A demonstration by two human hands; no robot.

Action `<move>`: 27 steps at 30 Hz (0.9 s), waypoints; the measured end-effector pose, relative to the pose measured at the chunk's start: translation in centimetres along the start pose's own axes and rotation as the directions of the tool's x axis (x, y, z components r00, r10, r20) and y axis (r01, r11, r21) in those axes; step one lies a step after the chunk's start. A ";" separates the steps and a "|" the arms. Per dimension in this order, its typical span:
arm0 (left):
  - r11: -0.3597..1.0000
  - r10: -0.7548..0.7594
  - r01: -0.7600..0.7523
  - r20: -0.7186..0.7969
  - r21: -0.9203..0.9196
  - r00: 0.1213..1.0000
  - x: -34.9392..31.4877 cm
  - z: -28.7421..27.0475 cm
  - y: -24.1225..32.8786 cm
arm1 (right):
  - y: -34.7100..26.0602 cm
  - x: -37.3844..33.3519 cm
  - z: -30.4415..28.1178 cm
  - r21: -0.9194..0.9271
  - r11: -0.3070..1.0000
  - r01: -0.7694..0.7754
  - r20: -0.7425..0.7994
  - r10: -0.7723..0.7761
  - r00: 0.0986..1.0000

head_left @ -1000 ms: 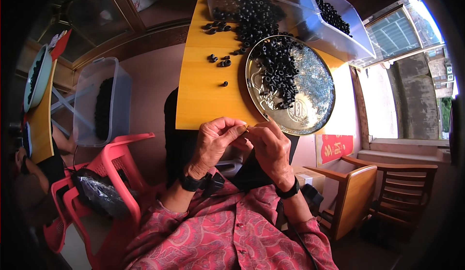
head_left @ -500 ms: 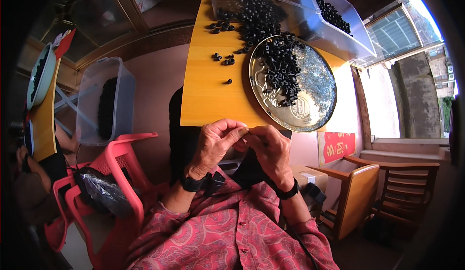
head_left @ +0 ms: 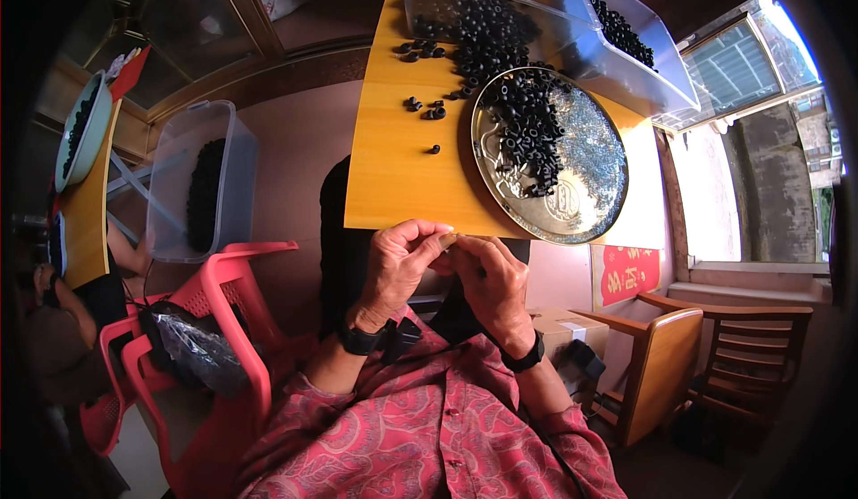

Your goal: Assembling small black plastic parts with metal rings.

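Left hand (head_left: 398,262) and right hand (head_left: 490,277) pinch one tiny, light, hard-looking piece (head_left: 447,241) by fingertips at the worktop's (head_left: 393,168) near edge.

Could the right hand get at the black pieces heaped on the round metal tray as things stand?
Probably yes. The right hand sits at the table's near edge, just short of the metal tray, with nothing between it and the black pieces. Its fingertips are pinched against the left hand.

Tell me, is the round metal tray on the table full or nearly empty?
Partly filled: black rings cover the left part of the metal tray; the rest is bare.
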State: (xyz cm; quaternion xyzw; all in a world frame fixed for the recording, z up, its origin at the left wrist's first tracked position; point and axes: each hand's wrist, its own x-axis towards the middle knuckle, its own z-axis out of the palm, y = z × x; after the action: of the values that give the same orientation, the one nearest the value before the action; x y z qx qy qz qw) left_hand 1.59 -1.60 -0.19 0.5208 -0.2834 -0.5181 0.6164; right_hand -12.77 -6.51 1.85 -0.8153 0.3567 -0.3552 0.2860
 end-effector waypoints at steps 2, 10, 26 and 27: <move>0.999 0.006 -0.006 -0.007 0.043 1.000 0.0 0.2 0.1 | 0.4 -0.2 0.4 -0.010 1.000 0.010 -0.048 -0.010 0.999; 0.968 0.100 -0.095 -0.013 0.231 0.995 0.3 0.6 0.0 | 1.0 -0.7 1.4 0.007 0.997 -0.078 -0.129 0.078 0.989; 0.579 0.530 -0.488 0.153 0.653 0.834 2.2 2.2 -0.9 | 3.0 -0.7 3.4 0.078 0.986 -0.149 -0.393 0.168 0.904; 0.522 0.564 -0.514 0.176 0.681 0.807 2.2 2.2 -0.7 | 3.0 -0.8 3.5 0.078 0.985 -0.152 -0.397 0.171 0.902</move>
State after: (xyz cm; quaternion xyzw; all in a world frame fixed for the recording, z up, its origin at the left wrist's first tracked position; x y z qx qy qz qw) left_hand 0.01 -4.39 -0.64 0.6171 -0.5836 -0.1364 0.5099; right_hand -11.56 -6.91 -2.66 -0.6860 0.4659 -0.4982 0.2534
